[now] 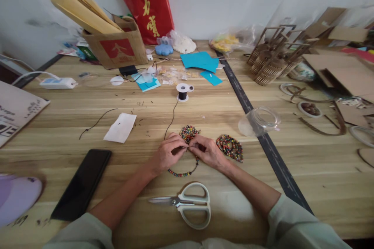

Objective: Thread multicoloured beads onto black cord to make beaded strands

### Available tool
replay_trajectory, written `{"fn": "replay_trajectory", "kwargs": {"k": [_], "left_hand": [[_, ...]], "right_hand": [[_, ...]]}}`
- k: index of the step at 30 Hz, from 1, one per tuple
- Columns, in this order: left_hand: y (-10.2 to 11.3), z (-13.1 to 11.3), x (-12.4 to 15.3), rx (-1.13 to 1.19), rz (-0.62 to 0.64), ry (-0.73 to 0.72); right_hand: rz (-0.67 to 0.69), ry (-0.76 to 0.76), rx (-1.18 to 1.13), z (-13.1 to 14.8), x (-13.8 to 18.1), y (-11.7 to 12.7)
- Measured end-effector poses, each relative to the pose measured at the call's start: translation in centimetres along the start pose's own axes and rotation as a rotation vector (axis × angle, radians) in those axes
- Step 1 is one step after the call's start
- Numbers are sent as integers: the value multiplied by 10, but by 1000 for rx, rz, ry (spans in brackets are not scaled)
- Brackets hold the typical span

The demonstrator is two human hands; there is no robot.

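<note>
My left hand (168,151) and my right hand (206,149) meet at the middle of the wooden table (204,113), fingers pinched together on a thin black cord. A strand of coloured beads (182,172) hangs from that cord below my hands. The cord (172,118) runs up to a small spool (183,92). A loose heap of coloured beads (189,132) lies just above my fingers. A coiled beaded string (230,147) lies right of my right hand.
White-handled scissors (187,204) lie near me. A black phone (82,184) lies at the left, a white paper scrap (120,127) above it. A clear jar (258,121) lies on its side at the right. A cardboard box (117,46), blue sheets (200,61) and a wooden lattice model (274,56) stand farther back.
</note>
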State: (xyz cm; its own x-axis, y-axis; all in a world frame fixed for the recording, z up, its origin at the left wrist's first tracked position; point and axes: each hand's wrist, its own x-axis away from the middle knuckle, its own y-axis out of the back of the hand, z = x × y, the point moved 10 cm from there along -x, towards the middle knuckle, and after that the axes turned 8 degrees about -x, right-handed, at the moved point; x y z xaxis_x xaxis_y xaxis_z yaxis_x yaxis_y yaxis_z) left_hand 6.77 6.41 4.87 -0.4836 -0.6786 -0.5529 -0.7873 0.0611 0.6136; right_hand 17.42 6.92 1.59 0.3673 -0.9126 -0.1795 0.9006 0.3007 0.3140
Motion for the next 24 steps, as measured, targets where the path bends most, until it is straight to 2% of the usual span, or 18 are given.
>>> {"fn": "replay_trajectory", "kwargs": {"k": [10, 24], "left_hand": [[0, 1, 1, 25, -6, -5], [-1, 1, 3, 58, -6, 9]], "right_hand": [[12, -60, -81, -6, 1, -3], [9, -52, -65, -5, 1, -2]]}}
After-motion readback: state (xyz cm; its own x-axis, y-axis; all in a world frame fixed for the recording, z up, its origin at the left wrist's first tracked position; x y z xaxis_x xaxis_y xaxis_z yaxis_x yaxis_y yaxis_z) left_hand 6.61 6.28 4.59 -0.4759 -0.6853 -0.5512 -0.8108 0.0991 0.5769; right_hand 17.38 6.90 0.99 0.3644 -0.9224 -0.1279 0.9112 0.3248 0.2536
